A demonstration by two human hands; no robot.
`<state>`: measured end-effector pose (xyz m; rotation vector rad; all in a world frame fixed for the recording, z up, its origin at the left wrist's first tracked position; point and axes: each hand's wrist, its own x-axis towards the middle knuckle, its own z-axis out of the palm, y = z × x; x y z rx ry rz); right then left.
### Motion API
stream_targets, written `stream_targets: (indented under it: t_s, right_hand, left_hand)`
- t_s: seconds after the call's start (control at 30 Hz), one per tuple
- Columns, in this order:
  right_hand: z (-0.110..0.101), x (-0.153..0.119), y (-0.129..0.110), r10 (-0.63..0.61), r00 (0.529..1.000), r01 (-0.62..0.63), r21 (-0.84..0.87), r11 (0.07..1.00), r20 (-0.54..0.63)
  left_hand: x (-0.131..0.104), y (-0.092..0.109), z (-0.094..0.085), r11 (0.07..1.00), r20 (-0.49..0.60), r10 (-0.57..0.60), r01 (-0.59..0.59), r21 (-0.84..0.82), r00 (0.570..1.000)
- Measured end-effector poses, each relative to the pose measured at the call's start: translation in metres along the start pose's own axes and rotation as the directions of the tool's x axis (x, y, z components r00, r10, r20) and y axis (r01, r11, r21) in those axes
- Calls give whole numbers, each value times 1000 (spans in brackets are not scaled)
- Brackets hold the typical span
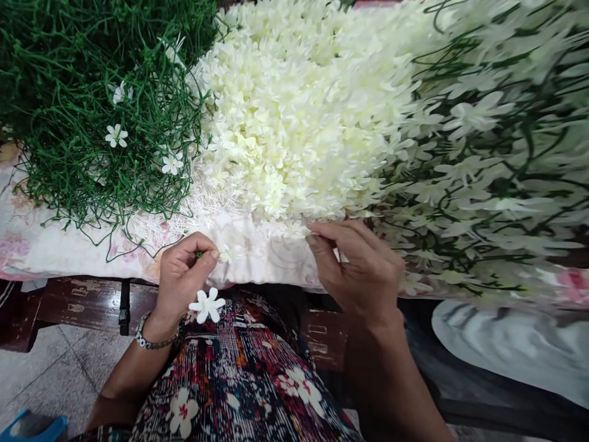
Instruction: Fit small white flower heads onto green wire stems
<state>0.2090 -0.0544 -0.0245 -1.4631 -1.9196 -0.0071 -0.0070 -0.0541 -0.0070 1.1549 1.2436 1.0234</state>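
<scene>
My left hand (186, 270) is closed in a pinch on a green artificial flower stem (199, 254), most of which the fingers hide. A white flower (208, 305) hangs below this hand, and a paler bloom (229, 253) shows just beyond its fingertips. To the right, my right hand (359, 261) has thumb and forefinger pinched together at a small white flower head (296, 229), at the front edge of a big heap of loose cream-white flower heads (294, 123). The flower at these fingertips is blurred.
At the left lies a tangled pile of green plastic stems (92, 110) with a few white flowers on it. Thin white stamens (188, 209) are scattered beside it. Finished-looking flower sprays (483, 153) fill the right. A floral cloth (271, 245) covers the table; a wooden bench (87, 301) is below.
</scene>
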Motion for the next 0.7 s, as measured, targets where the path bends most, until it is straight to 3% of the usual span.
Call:
stream_targets:
  t_s: [0.17,0.33,0.4,0.47,0.53,0.6,0.7]
  right_hand:
    - [2,-7,9,-26,995,48,-245,968,94]
    - [-4,-6,1,-45,995,24,-224,974,-92]
    - [-2,1,-8,-70,991,52,-155,987,-112]
    - [6,13,-19,-145,988,143,-46,989,-46]
    - [18,27,-31,-239,965,236,47,971,103]
    - [31,40,-42,-292,931,288,52,956,217]
    - [49,56,-54,-329,899,337,21,941,289]
  left_hand:
    - [1,7,-6,1000,-68,-17,18,16,998]
    - [1,8,-14,997,-185,60,-52,51,981]
    - [0,5,-19,995,-215,86,-75,58,973]
    - [-1,2,-23,996,-230,85,-74,57,970]
    - [-2,-1,-26,997,-241,74,-63,54,968]
    - [-4,-3,-29,997,-254,66,-55,51,965]
    - [-5,-4,-33,998,-264,55,-42,52,963]
